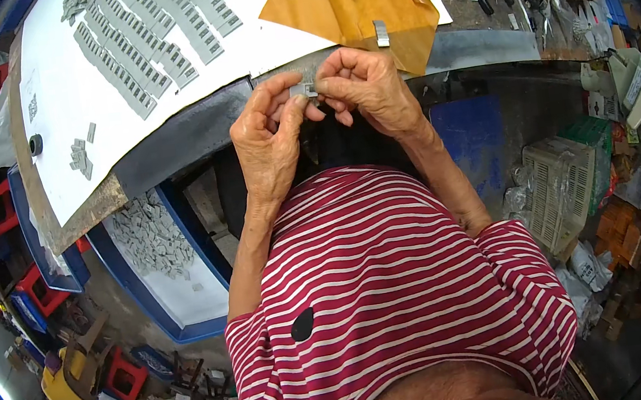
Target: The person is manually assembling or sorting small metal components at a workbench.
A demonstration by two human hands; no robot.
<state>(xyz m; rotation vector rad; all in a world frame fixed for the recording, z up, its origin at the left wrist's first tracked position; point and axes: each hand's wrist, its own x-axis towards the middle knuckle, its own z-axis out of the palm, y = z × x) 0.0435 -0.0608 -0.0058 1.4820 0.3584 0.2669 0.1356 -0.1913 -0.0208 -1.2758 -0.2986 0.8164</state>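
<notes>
Pinching small grey notched part (297,90) in left hand (269,131), thumb against fingertips; gripping its right end by thumb and forefinger of right hand (375,91), just off near edge of bench (186,132). On white paper sheet (51,53): dark printed patch (33,106), too small to read, near black ring (36,145); also rows of grey slotted strips (114,72). Just beyond right hand: brown paper (345,0), with metal piece (381,33) on it. Lower left: blue tray (202,329) of loose grey parts (153,239). Far right: white label (634,85), unreadable.

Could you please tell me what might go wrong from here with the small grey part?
The small grey part could slip, since the left hand and right hand only pinch it. The right hand might also nudge the shiny metal piece on the orange paper beside it.
</notes>
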